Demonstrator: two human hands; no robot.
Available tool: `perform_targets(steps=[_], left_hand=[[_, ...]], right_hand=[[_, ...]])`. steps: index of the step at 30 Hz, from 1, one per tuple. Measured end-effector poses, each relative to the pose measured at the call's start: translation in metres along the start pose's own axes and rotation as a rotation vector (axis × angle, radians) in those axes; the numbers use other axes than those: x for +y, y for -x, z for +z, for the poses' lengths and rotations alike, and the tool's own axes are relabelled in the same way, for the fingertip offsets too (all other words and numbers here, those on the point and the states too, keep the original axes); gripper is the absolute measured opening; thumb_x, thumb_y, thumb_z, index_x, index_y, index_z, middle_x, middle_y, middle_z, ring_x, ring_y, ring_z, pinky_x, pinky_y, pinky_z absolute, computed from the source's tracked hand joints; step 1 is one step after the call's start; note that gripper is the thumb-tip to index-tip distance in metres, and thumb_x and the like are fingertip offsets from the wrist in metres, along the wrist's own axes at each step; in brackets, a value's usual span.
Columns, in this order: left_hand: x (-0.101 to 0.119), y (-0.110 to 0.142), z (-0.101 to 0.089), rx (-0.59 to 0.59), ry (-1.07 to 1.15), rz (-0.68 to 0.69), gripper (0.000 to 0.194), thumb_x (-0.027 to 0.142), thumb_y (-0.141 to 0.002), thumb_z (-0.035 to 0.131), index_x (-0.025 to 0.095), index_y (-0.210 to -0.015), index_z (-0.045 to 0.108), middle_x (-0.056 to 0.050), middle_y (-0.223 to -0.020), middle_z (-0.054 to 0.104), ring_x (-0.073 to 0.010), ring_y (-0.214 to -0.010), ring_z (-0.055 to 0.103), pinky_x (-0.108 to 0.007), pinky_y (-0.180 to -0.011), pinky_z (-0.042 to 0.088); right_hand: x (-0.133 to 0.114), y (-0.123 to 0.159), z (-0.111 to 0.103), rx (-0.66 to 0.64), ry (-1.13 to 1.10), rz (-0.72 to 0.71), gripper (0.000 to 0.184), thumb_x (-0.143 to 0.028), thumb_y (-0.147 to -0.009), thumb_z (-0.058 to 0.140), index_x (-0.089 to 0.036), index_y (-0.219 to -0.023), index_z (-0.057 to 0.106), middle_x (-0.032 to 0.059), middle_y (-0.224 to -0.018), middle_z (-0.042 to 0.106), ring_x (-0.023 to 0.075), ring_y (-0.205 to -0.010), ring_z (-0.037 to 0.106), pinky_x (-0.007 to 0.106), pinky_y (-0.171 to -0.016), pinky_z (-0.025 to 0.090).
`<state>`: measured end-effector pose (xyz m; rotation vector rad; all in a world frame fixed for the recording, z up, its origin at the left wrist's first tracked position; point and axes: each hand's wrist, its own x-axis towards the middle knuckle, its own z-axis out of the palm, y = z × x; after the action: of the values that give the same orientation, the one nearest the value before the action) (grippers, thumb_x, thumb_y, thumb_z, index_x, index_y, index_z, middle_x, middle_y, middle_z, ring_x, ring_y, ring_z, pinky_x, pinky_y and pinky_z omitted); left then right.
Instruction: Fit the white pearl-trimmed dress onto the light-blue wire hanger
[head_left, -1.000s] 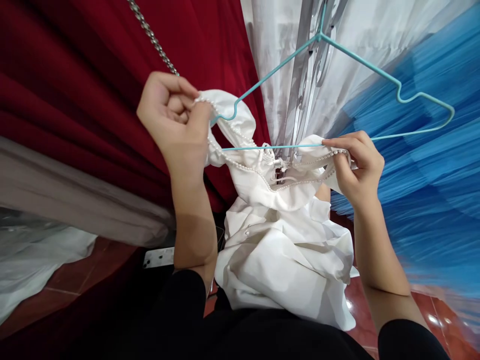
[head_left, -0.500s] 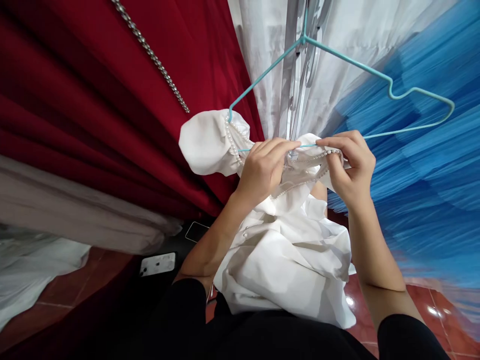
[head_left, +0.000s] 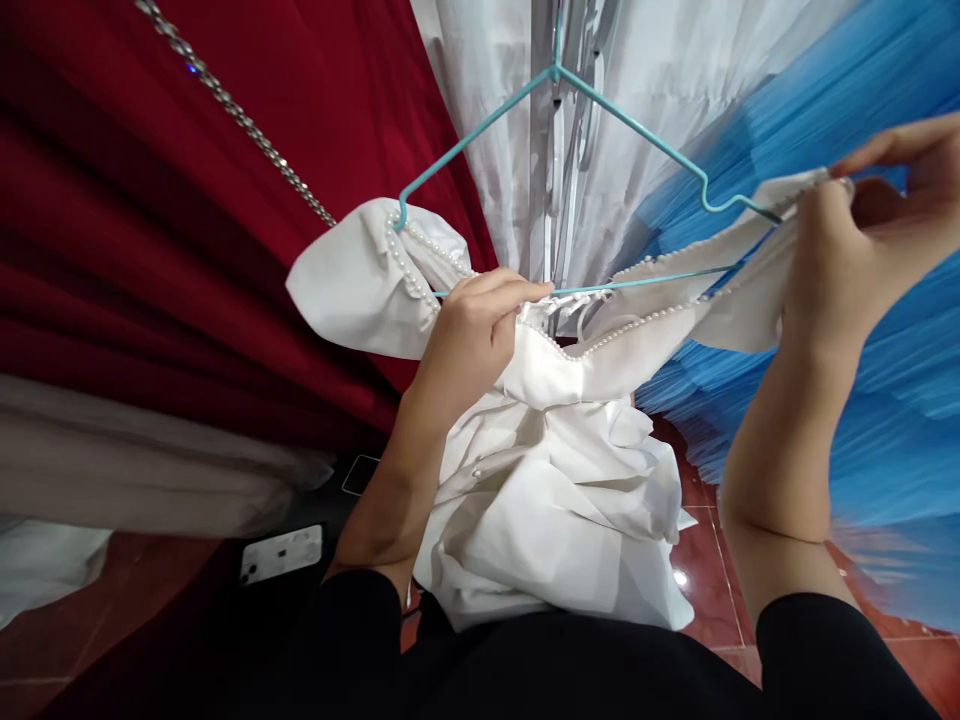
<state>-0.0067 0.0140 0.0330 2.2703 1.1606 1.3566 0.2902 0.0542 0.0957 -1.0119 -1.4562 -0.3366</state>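
Note:
A white dress with pearl-beaded edges hangs partly on a light blue hanger. One puffed sleeve is over the hanger's left end; the other now sits over its right end. My left hand is closed around the hanger's bottom bar and the dress's neckline at the middle. At the right, my right hand pinches the beaded edge of the right sleeve, stretching it out past the hanger's end. The skirt falls in folds down toward my lap.
A red curtain-like fabric with a beaded chain hangs at left. Blue tulle hangs at right. Behind are white cloth and a metal rack. A white phone lies on a black surface at lower left.
My right hand has moved right and up, drawing the right sleeve over the hanger's right end. The neckline is now spread wide. My left hand keeps its grip, shifted slightly left in view.

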Motion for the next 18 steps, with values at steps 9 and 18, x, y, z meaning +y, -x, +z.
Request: perform_targets(steps=[9, 18], left_hand=[[-0.001, 0.001, 0.004, 0.005, -0.143, -0.022, 0.044, 0.000, -0.093, 0.043, 0.022, -0.116, 0.074, -0.005, -0.107, 0.074, -0.0205, -0.099, 0.067, -0.039, -0.094, 0.048], [-0.011, 0.008, 0.019, 0.188, -0.201, 0.093, 0.037, 0.007, -0.097, 0.046, 0.028, -0.114, 0.072, -0.003, -0.115, 0.073, -0.0224, -0.115, 0.066, -0.047, -0.105, 0.047]], right_hand=[[-0.053, 0.019, 0.022, -0.213, -0.159, 0.042, 0.034, -0.011, -0.077, 0.068, -0.029, -0.106, 0.072, 0.0027, -0.114, 0.065, 0.0171, -0.091, 0.066, 0.032, -0.074, 0.061], [-0.051, 0.089, 0.044, -0.685, -0.250, 0.046, 0.030, -0.028, -0.094, 0.058, -0.031, -0.124, 0.061, 0.0050, -0.118, 0.060, 0.0081, -0.062, 0.051, 0.030, -0.059, 0.055]])
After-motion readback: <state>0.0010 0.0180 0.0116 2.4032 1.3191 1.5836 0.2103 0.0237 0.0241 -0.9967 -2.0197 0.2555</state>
